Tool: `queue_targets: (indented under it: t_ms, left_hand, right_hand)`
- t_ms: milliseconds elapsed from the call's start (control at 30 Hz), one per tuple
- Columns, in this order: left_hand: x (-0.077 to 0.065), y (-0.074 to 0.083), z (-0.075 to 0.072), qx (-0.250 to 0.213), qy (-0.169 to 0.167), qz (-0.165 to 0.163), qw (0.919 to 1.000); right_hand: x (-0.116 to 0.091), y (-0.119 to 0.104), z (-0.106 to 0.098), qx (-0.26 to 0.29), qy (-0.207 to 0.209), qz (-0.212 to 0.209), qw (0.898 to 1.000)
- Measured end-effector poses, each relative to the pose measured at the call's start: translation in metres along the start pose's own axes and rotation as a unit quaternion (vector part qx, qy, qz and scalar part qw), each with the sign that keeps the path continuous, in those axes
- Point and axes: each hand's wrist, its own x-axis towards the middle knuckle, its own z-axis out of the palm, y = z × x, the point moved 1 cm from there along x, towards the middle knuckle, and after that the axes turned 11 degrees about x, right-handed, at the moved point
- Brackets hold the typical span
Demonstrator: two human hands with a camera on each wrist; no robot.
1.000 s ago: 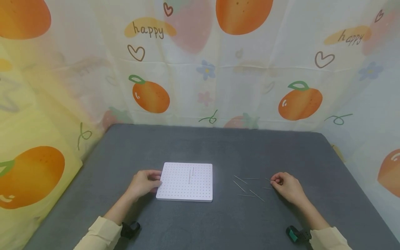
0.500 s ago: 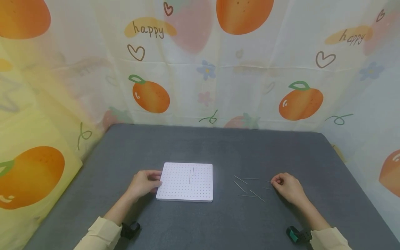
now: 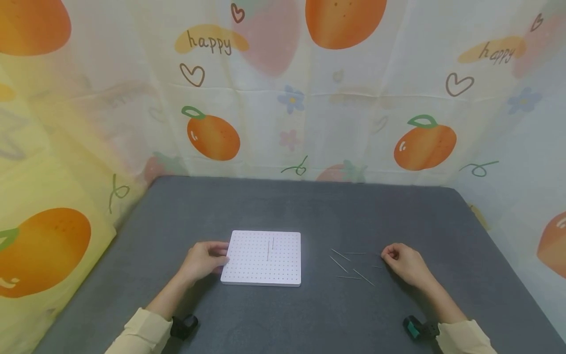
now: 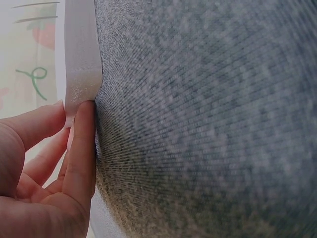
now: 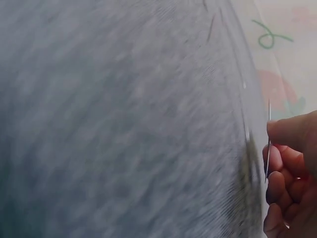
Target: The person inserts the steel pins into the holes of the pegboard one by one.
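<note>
Left hand [image 3: 204,260]: pinched the left edge of the white pegboard [image 3: 247,260], with thumb and fingers almost closed and just the board's edge between.
Right hand [image 3: 404,264]: had hold of one thin metal pin [image 5: 269,110], with thumb and finger pressed tight on it; was near the table, well to the right of the board.
White pegboard: lay flat on the dark gray table [image 3: 309,314]; had lots of tiny holes in neat rows.
Pins on the board [image 3: 268,250]: came to two, one longer and one shorter, side by side; looked too small to tell if in the holes or flat on top.
Loose pins [image 3: 363,277]: lay on the table between board and right hand, pointing all ways.
Cloth [image 3: 336,113]: hung behind the table, with oranges, hearts and "happy" on it.
</note>
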Motion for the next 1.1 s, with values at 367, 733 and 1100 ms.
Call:
queue_targets:
  t_ms: [367, 733, 1100]
  left_hand:
    - [0.001, 0.000, 0.001, 0.006, 0.000, -0.003, 1.0000]
    - [0.002, -0.001, 0.001, -0.008, -0.003, 0.008, 0.9999]
    - [0.001, 0.000, -0.001, -0.010, -0.008, 0.011, 0.9999]
  right_hand:
    - [0.009, -0.019, 0.004, 0.048, -0.010, -0.001, 0.999]
    - [0.017, -0.042, 0.016, 0.095, -0.015, -0.025, 0.995]
    - [0.028, -0.062, 0.034, 0.125, -0.016, -0.030, 0.992]
